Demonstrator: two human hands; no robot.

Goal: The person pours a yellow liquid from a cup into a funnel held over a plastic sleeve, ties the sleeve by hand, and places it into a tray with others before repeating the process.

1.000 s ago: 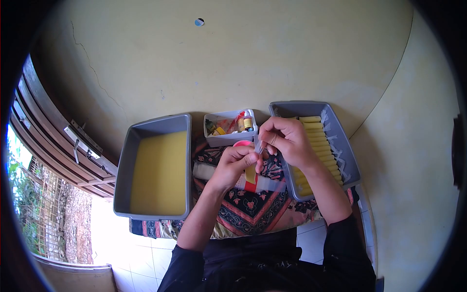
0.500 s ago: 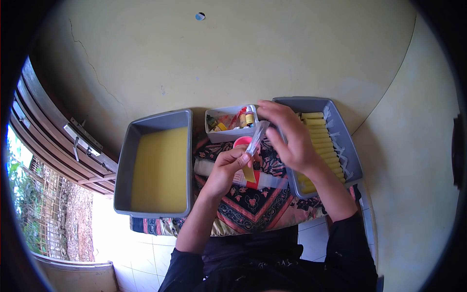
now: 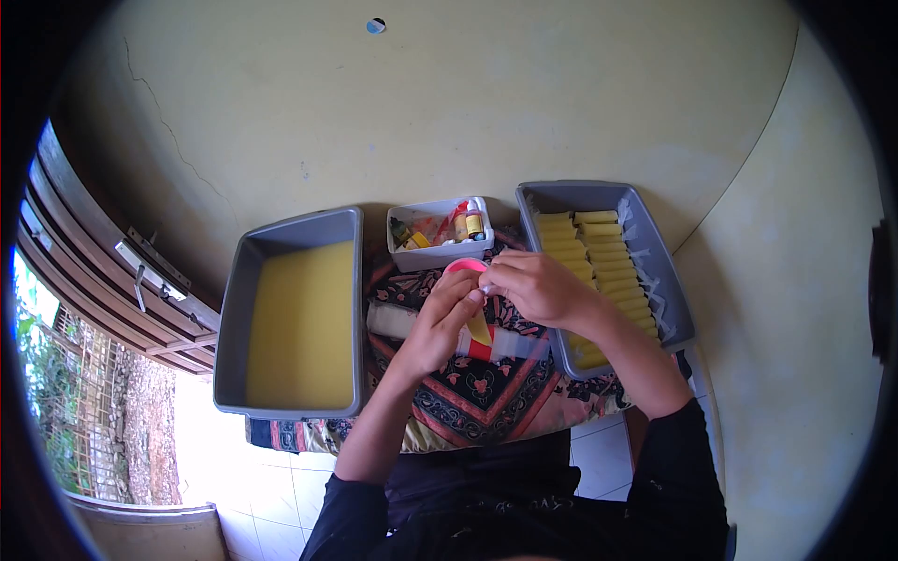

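My left hand [image 3: 440, 325] grips a narrow clear plastic bag with yellow liquid in it [image 3: 480, 329], its filled end hanging below the fingers. Closed on the bag's upper end is my right hand [image 3: 544, 288], its fingertips touching those of the left hand. Most of the neck of the bag is hidden by fingers. Just behind both hands shows the rim of a pink cup or funnel [image 3: 465, 265]. Beneath them, a packet of clear plastic with a red band [image 3: 514, 345] lies on the patterned cloth [image 3: 482, 385].
To the left stands a grey tub [image 3: 359, 313] of yellow liquid. On the right, another grey tub [image 3: 681, 304] holds rows of filled yellow bags [image 3: 617, 265]. A white box [image 3: 438, 259] with small bottles [image 3: 473, 224] sits at the back against the wall.
My right hand, earlier raised and spread beside the bag's top, has come down and left and closed on it. The clear upper end that stood up is now covered by fingers.
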